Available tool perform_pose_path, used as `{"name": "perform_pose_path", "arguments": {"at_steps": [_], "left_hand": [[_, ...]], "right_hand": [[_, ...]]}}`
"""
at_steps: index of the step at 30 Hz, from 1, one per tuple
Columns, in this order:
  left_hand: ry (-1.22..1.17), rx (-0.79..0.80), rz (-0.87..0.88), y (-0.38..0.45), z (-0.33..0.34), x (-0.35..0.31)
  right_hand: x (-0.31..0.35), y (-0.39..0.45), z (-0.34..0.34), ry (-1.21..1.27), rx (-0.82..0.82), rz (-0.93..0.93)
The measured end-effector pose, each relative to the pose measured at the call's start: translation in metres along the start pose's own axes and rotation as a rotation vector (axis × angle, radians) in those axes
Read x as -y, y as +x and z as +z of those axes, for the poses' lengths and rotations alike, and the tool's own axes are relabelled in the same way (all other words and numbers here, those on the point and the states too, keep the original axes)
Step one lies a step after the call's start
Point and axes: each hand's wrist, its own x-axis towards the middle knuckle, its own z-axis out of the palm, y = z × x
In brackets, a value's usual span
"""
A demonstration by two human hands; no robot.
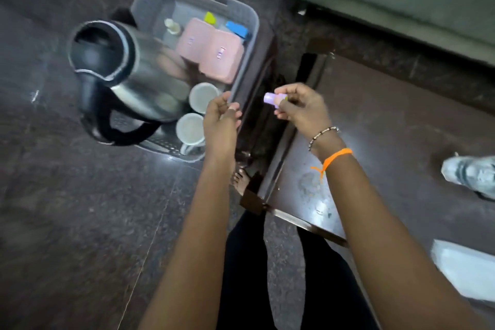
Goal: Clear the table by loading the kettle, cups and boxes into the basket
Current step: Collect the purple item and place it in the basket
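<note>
Grey plastic basket (245,35) on floor: steel kettle (128,72), 2 white cups (203,96), pink boxes (211,53) inside | left hand (221,120) fingers loosely curled by basket rim, holding nothing | right hand (301,107) pinching small purple tube (272,98) over dark wooden table (375,128)

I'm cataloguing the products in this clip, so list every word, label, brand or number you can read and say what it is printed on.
No text can be read in this view.
Pink boxes in the basket: small marks on the lids, too blurred to read.
Small purple bottle in the right hand: no legible label.
Kettle, white cups, blue item: no visible print.
</note>
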Motion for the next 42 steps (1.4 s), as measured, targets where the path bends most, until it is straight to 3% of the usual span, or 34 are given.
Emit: {"name": "perform_pose_path", "arguments": {"at_steps": [4, 8, 24, 35, 42], "left_hand": [[0.001, 0.044, 0.018, 0.032, -0.013, -0.026], [-0.012, 0.039, 0.004, 0.055, -0.015, -0.038], [-0.059, 0.043, -0.036, 0.092, -0.02, -0.051], [-0.03, -0.002, 0.026, 0.062, -0.015, -0.053], [0.091, 0.171, 0.01, -0.008, 0.016, -0.022]], "right_hand": [[0.052, 0.031, 0.037, -0.055, 0.013, -0.112], [0.084, 0.068, 0.068, -0.103, -0.075, -0.14], [0.109, 0.172, 0.153, -0.323, 0.015, -0.147], [0.083, 0.098, 0.092, -0.027, -0.008, -0.085], [0.01, 0.007, 0.011, 0.135, -0.093, 0.058]]}}
